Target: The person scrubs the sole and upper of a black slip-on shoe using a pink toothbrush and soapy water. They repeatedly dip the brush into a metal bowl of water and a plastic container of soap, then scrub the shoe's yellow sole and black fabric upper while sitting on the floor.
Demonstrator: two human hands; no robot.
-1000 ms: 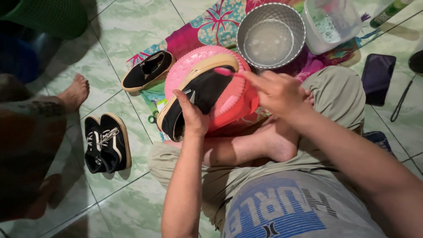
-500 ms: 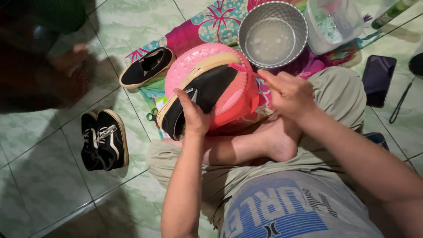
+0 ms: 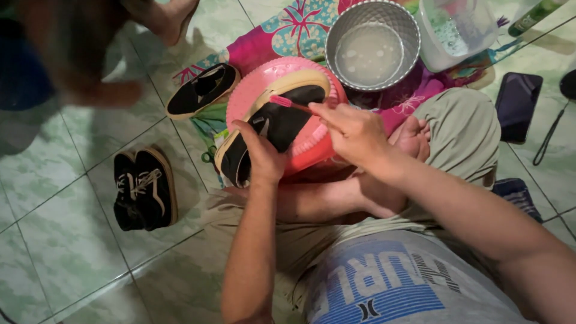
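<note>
My left hand (image 3: 261,157) grips a black slip-on shoe with a tan sole (image 3: 273,123), held tilted over a pink basin (image 3: 306,153) on my lap. My right hand (image 3: 354,133) holds a pink toothbrush (image 3: 289,103) with its head against the shoe's upper edge near the sole. I sit cross-legged on the floor, one bare foot (image 3: 414,138) just right of the basin.
A matching black shoe (image 3: 201,90) lies on a flowered cloth (image 3: 288,27) to the left. A black laced pair (image 3: 144,189) stands on the green tiles. A metal bowl of cloudy water (image 3: 372,45), a clear jug (image 3: 456,27), a phone (image 3: 517,99) are at the back. Another person's bare feet (image 3: 168,15) are upper left.
My right hand has drawn the toothbrush leftward along the shoe's edge. The other person at the left has stepped away toward the top of the view.
</note>
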